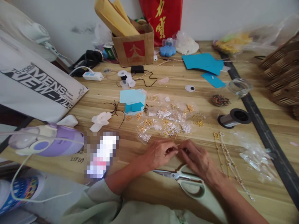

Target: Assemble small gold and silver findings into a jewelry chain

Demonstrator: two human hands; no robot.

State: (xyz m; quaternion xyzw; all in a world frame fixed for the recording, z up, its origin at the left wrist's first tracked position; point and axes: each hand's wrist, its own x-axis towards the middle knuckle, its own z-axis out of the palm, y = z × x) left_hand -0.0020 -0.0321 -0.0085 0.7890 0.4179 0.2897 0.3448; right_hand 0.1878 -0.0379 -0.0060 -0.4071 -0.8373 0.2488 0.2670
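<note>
From my end, the head camera looks down on a wood-grained table (102,96), crossed on the right by a dark strip (259,124) and set against a pale wall (203,18). Along the back stands a cardboard box (132,51) with a red printed square, stiff tan envelopes (113,18) jutting from its top; behind it I see a glossy red bag (174,15) with gold characters. A white bag (39,84) with bold black lettering leans in from the left, and a brown slatted stack (280,71) fills the right edge.

At the near side, I have the left hand (161,152) and right hand (195,155) meeting, fingertips closed in a pinch around a tiny piece (178,145); its shape is too small for me to make out. Just beyond lie thin clear packets (171,127) of gold and silver metal bits. Scissors (177,175) with pale looped handles rest just below the hands. To the right, slender gold and silver chains (226,155) trail beside crinkled clear plastic (254,155), and a dark-flanged spool (229,120) of smooth grey wire lies beyond them.
</note>
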